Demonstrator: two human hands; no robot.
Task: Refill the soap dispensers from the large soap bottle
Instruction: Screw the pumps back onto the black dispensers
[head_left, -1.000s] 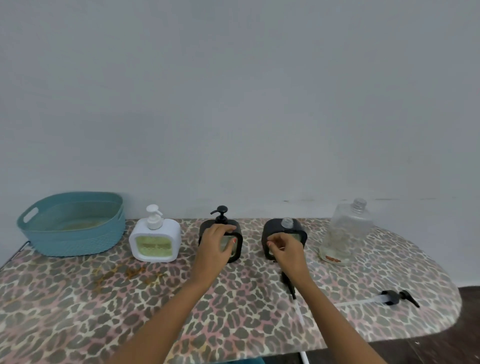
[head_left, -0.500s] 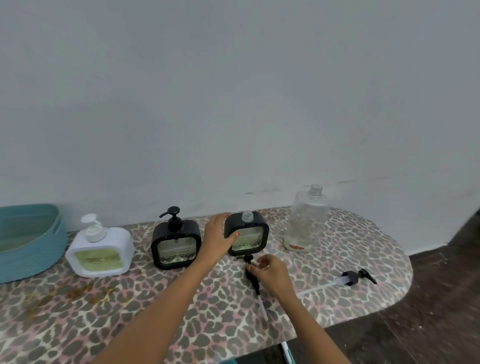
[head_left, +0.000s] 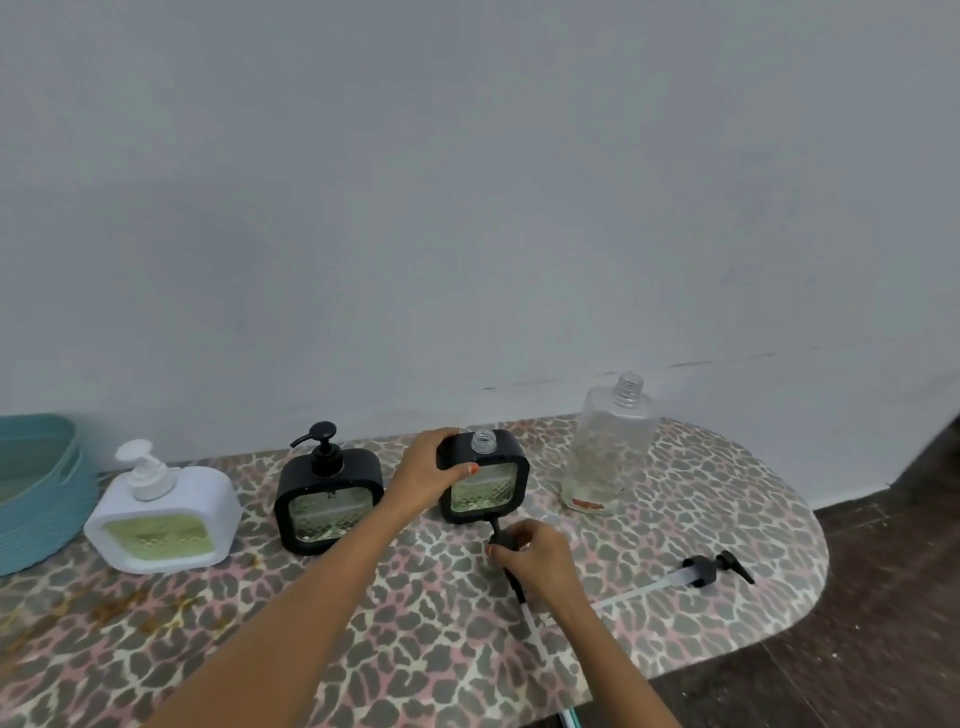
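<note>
Gripping the upper left corner of an uncapped black square soap dispenser with a clear patterned window (head_left: 485, 486), the left hand (head_left: 428, 475) curls its fingers over the top edge and sets its thumb on the front face. The dispenser's bare threaded neck stands open just right of those fingers. Just below that grip, in front of the dispenser's base, the right hand (head_left: 537, 553) pinches a black pump head with a white dip tube (head_left: 500, 538), and the tube runs back under the wrist along the leopard-print tabletop (head_left: 415, 649). To the right of both grips stands the large clear plastic soap bottle (head_left: 608, 457), upright, capless and almost empty, with a thin residue at its bottom. Farther right of the right hand, a second black pump with a long white tube (head_left: 709, 566) lies flat near the table's rounded end. Left of the left hand's grip sits a black square dispenser with its pump fitted (head_left: 327, 499), then a white square dispenser holding green soap (head_left: 161, 519), and a teal plastic basket (head_left: 36, 488) at the edge of view.
</note>
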